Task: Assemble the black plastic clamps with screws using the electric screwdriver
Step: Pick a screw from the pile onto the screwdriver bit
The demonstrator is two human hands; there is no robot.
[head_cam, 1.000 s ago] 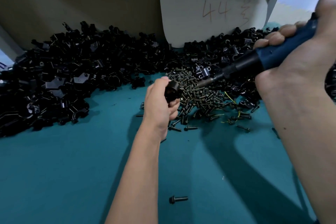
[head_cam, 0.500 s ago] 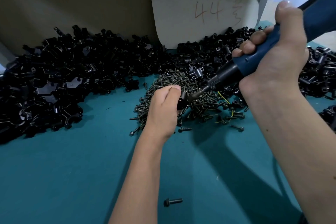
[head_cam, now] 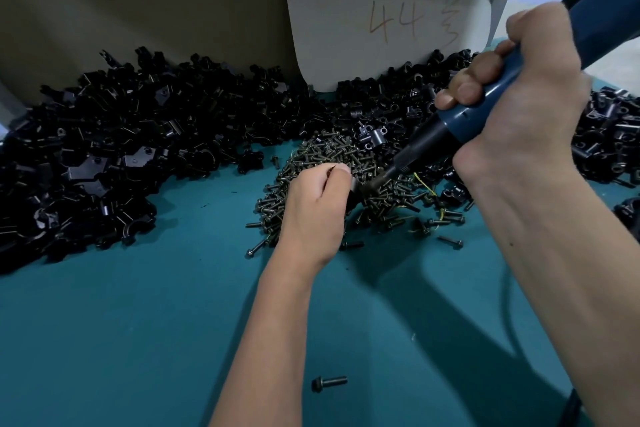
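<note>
Both hands gripping: left hand (head_cam: 313, 204) pinches a black clamp (head_cam: 354, 193); right hand (head_cam: 519, 107) wraps the electric screwdriver (head_cam: 485, 114).
Since a second ago the bit has dropped onto the clamp, above the screw pile (head_cam: 332, 156); driving probably underway.

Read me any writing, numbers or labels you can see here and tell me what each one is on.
"44": handwritten in reddish-brown on the pale card propped against the back wall.
One more handwritten character right of the 44 on the same card: too scrawled to read surely.
The blue electric screwdriver shows no readable label.
</note>
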